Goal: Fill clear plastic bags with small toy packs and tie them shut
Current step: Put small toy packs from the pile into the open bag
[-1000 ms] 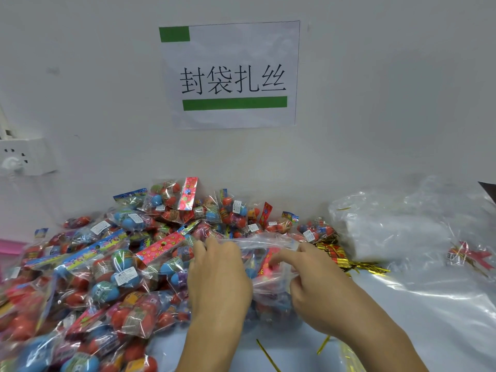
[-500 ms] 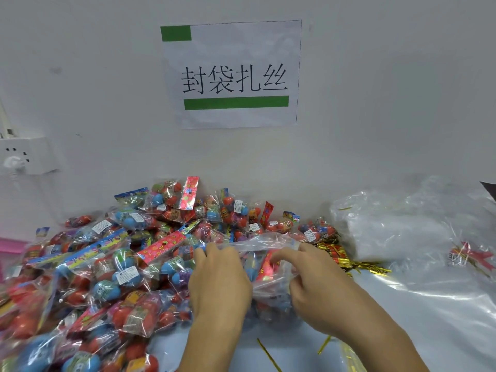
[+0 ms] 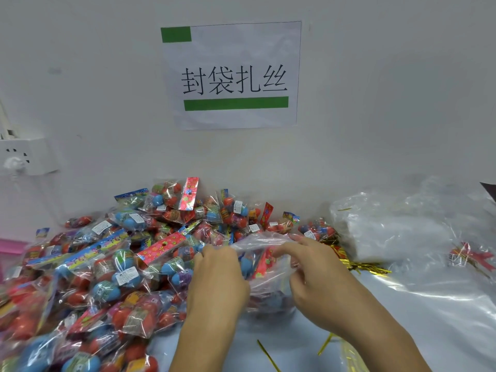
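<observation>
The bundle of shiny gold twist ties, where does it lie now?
In the head view the bundle of shiny gold twist ties lies on the table right of the right hand, between the heap of colourful toy packs and the stack of clear plastic bags.

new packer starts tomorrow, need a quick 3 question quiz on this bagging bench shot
1. True or false: both the left hand and the right hand grip the clear plastic bag, which already holds toy packs.
2. Where is the bundle of gold twist ties?
A. right of the bag, at the foot of the stack of empty bags
B. on top of the pile of toy packs
C. under the wall socket
3. Fill in: loose gold twist ties lie on the table between the two ____.

Key: 1 true; 2 A; 3 forearms
</observation>
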Demonstrator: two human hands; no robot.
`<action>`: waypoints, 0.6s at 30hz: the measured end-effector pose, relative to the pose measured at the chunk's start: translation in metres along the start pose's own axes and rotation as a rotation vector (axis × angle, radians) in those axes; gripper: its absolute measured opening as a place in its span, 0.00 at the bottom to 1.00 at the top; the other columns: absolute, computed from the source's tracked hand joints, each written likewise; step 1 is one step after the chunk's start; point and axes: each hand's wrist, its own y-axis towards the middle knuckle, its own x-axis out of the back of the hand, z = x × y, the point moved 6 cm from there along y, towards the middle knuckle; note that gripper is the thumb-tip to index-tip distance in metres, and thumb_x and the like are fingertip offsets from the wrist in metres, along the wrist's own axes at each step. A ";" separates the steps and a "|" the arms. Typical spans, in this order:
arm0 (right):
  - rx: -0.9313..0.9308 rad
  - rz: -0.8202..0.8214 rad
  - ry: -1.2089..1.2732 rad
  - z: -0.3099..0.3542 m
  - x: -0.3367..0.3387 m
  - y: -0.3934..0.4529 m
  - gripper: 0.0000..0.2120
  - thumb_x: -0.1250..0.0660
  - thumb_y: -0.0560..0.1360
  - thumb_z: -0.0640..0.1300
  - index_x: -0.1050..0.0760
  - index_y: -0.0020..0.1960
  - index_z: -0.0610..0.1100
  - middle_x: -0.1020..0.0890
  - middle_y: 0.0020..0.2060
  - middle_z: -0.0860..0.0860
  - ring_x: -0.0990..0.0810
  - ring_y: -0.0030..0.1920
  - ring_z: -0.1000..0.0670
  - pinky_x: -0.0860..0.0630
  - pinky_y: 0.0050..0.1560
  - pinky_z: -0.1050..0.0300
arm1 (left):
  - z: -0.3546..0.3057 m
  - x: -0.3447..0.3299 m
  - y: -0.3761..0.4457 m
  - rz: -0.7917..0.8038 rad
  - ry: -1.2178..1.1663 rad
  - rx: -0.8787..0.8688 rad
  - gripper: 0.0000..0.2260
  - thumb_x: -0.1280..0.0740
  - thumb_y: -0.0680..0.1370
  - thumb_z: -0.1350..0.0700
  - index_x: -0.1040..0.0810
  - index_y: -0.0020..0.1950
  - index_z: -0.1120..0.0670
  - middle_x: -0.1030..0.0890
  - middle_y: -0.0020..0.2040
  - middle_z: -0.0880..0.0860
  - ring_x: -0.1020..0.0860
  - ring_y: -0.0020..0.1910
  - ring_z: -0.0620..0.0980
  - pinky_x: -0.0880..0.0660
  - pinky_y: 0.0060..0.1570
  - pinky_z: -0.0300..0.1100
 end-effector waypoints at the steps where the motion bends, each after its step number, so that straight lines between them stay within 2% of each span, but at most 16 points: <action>1: 0.012 -0.009 -0.001 0.001 0.001 0.000 0.22 0.42 0.77 0.37 0.26 0.65 0.57 0.27 0.57 0.56 0.28 0.60 0.55 0.25 0.60 0.56 | 0.001 0.002 -0.002 -0.011 -0.007 0.017 0.12 0.38 0.76 0.66 0.36 0.36 0.55 0.29 0.50 0.57 0.27 0.45 0.53 0.29 0.38 0.44; 2: 0.023 -0.018 0.000 0.003 0.001 0.000 0.22 0.42 0.77 0.37 0.26 0.64 0.56 0.28 0.56 0.56 0.28 0.59 0.55 0.25 0.60 0.56 | 0.003 0.004 -0.003 -0.030 -0.020 0.028 0.14 0.39 0.76 0.67 0.38 0.35 0.55 0.31 0.45 0.56 0.30 0.38 0.51 0.32 0.32 0.42; 4: 0.041 -0.037 -0.001 0.005 0.003 0.000 0.22 0.41 0.77 0.36 0.25 0.64 0.56 0.28 0.55 0.57 0.27 0.56 0.55 0.24 0.59 0.56 | 0.004 0.008 -0.003 -0.089 -0.055 0.032 0.13 0.38 0.76 0.67 0.35 0.34 0.56 0.32 0.39 0.53 0.33 0.32 0.50 0.35 0.30 0.41; 7: 0.066 -0.077 0.002 0.006 0.007 0.000 0.22 0.40 0.77 0.36 0.24 0.63 0.56 0.29 0.50 0.60 0.28 0.53 0.57 0.25 0.56 0.59 | 0.002 0.020 -0.003 -0.226 -0.057 -0.026 0.06 0.36 0.77 0.63 0.23 0.41 0.57 0.24 0.44 0.55 0.25 0.38 0.53 0.30 0.36 0.45; 9: 0.094 -0.122 0.008 0.007 0.011 0.001 0.22 0.40 0.76 0.35 0.24 0.63 0.57 0.30 0.47 0.62 0.30 0.50 0.59 0.29 0.52 0.64 | -0.001 0.023 -0.003 -0.275 -0.080 -0.048 0.07 0.36 0.78 0.61 0.20 0.44 0.55 0.22 0.46 0.54 0.22 0.41 0.54 0.28 0.37 0.46; 11: 0.123 -0.158 0.013 0.009 0.015 0.001 0.23 0.39 0.76 0.33 0.24 0.62 0.57 0.31 0.45 0.64 0.30 0.48 0.61 0.32 0.50 0.68 | 0.000 0.020 -0.003 -0.250 -0.075 -0.034 0.06 0.36 0.78 0.60 0.22 0.42 0.56 0.23 0.44 0.53 0.22 0.42 0.55 0.29 0.37 0.46; 13: 0.141 -0.169 0.020 0.011 0.017 0.001 0.23 0.39 0.76 0.32 0.24 0.62 0.56 0.30 0.44 0.65 0.30 0.48 0.63 0.32 0.49 0.69 | 0.003 0.015 -0.003 -0.205 -0.037 0.013 0.11 0.35 0.79 0.58 0.30 0.37 0.55 0.28 0.39 0.52 0.26 0.39 0.55 0.32 0.36 0.45; 15: 0.153 -0.174 0.028 0.012 0.018 0.000 0.22 0.39 0.76 0.32 0.24 0.61 0.56 0.29 0.45 0.65 0.28 0.50 0.61 0.29 0.52 0.67 | 0.007 0.012 -0.003 -0.158 -0.008 0.046 0.14 0.34 0.78 0.57 0.35 0.36 0.53 0.30 0.38 0.51 0.28 0.40 0.55 0.32 0.36 0.45; 18: 0.164 -0.170 0.020 0.015 0.017 0.000 0.22 0.38 0.77 0.33 0.23 0.60 0.57 0.29 0.45 0.64 0.29 0.50 0.60 0.29 0.52 0.67 | 0.008 0.014 -0.004 -0.156 0.001 0.047 0.15 0.35 0.77 0.59 0.38 0.34 0.53 0.34 0.37 0.52 0.27 0.41 0.57 0.33 0.36 0.46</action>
